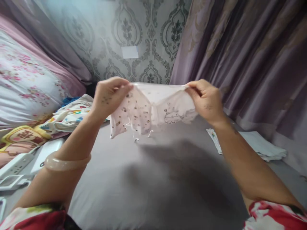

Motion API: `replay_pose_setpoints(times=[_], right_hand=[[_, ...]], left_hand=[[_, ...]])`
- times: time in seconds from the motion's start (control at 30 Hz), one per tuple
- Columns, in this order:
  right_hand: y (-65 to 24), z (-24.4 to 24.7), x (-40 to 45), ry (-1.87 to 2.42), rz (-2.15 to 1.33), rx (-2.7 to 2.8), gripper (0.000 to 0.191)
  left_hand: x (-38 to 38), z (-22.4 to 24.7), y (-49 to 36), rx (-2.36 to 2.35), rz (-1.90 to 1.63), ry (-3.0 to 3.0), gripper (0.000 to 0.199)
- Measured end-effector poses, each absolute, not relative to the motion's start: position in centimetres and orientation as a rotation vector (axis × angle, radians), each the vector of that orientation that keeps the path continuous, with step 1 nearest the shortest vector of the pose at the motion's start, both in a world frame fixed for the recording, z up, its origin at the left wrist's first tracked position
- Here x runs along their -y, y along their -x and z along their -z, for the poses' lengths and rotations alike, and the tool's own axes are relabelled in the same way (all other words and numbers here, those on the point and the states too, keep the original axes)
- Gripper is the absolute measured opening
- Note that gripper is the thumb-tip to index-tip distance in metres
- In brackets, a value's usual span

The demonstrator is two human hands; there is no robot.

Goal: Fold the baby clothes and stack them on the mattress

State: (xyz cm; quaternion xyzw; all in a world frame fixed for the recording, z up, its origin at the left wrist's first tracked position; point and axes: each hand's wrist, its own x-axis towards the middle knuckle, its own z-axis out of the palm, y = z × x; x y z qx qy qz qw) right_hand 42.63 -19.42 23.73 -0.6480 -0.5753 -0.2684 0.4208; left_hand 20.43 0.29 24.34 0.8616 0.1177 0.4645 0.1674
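A small pale baby top [140, 116] with little brown prints hangs stretched out in the air. Its upper edge is pulled straight, and thin ties dangle from its lower side. My left hand [109, 97] pinches one top corner between thumb and fingers. At the opposite corner, my right hand [206, 99] grips the cloth the same way. Below the top lies a grey bed sheet [103, 188], with the shadow of my arms and the cloth on it.
Folded white cloths [261, 145] lie at the right. On the left are a heap of printed clothes [74, 110], a yellow patterned item [22, 137], a floral pillow [28, 76], a white power strip [18, 164] and a white box [45, 155]. Purple curtains [216, 48] hang behind.
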Motion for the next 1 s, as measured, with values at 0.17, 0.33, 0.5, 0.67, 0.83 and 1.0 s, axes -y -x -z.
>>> replay_pose_setpoints(times=[0.17,0.33,0.5,0.67,0.83,1.0], right_hand=[[-44.3,-23.7,18.6,1.740,0.491,1.761,0.022],[-44.8,-24.0,18.4,1.742,0.469,1.698,0.020],[-44.9,-24.6,18.7,1.723,0.464,1.639,0.020],[-45.6,-23.6,18.4,1.810,0.359,1.621,0.025],[-46.2,-22.7,18.1,1.874,0.337,1.510,0.021],[-46.3,-22.4,17.5,1.901,0.405,1.403,0.018]], left_hand=[[-1.6,-23.8,-21.3,-0.345,-0.907,-2.652,0.021],[-2.3,-23.2,-21.9,-0.420,-1.203,-2.491,0.022],[-2.3,-23.6,-22.1,-0.317,-1.161,-2.382,0.025],[-3.1,-23.0,-22.6,-0.341,-1.083,-2.406,0.026],[-3.9,-22.1,-23.2,-0.338,-1.021,-2.437,0.027],[-4.6,-21.8,-23.5,-0.338,-1.002,-2.428,0.028]])
